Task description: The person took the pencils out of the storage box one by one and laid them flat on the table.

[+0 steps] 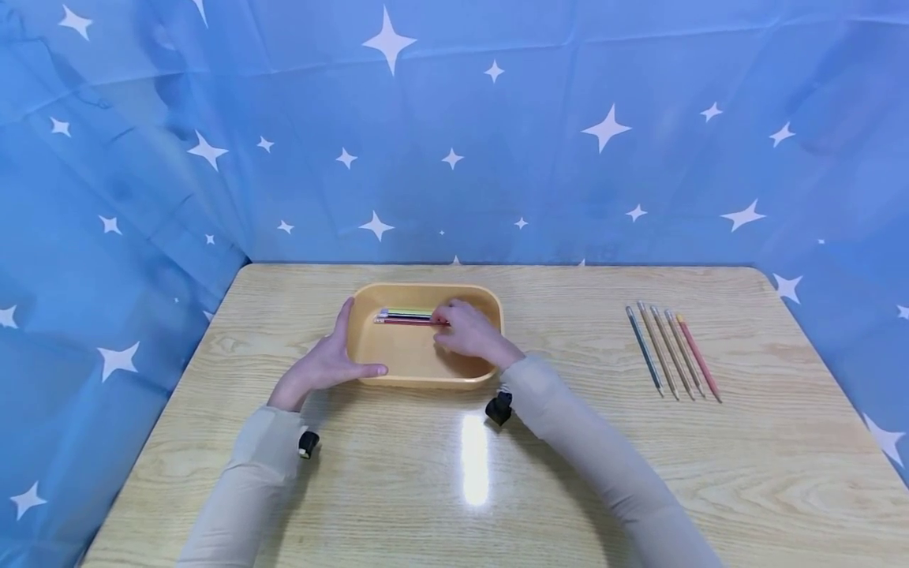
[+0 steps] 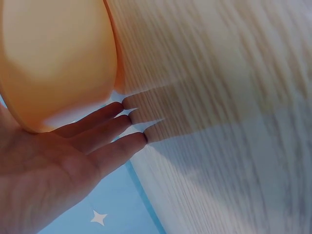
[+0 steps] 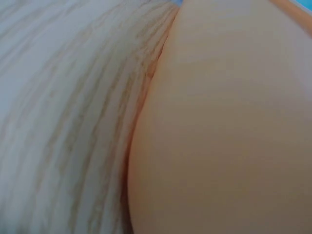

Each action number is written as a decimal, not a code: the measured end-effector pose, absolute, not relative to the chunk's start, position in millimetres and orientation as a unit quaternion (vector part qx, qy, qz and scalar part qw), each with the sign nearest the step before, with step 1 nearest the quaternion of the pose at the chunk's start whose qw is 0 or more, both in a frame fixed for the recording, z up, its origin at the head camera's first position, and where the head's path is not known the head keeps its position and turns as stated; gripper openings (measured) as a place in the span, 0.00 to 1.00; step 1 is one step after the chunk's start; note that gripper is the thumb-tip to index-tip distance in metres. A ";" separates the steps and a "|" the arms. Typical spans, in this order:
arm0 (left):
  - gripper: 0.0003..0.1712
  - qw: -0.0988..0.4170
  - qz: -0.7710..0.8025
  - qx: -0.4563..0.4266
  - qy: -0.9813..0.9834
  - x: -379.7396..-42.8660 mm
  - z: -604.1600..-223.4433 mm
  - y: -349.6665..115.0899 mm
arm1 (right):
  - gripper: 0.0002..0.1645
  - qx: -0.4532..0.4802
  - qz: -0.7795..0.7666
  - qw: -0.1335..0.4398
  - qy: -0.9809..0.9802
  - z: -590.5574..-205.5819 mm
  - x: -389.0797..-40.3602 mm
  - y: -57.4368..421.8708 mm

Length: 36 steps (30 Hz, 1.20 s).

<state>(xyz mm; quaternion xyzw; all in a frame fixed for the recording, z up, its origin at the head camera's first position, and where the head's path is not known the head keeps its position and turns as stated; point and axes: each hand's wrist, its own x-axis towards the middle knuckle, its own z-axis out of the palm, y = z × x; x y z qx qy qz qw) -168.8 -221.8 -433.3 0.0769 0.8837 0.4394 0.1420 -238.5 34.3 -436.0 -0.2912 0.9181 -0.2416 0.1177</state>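
Note:
A shallow yellow-orange tray (image 1: 398, 359) stands on the table. My left hand (image 1: 328, 359) rests against its left end, thumb stretched along the near rim; the left wrist view shows that hand's fingers (image 2: 117, 151) straight beside the tray's outer wall. Inside the tray my right hand (image 1: 472, 330) reaches down, fingers bent over the right ends of the pencils and pinching a dark red pencil (image 1: 405, 322). Beside it lie a dark pencil (image 1: 408, 316) and a yellow-green pencil (image 1: 412, 309). The right wrist view shows mostly tray wall (image 3: 219, 122), with the hand out of sight.
On the right of the wood-grain table (image 1: 568, 315) several pencils lie side by side, among them a blue pencil (image 1: 645, 351) and a red pencil (image 1: 699, 359). A blue curtain with white stars (image 1: 525, 142) hangs behind the table and at its sides.

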 end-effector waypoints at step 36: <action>0.75 0.145 0.427 0.072 0.890 -167.9 -432.2 -222.1 | 0.09 -0.323 -0.267 0.160 0.894 -439.7 -239.0 30.6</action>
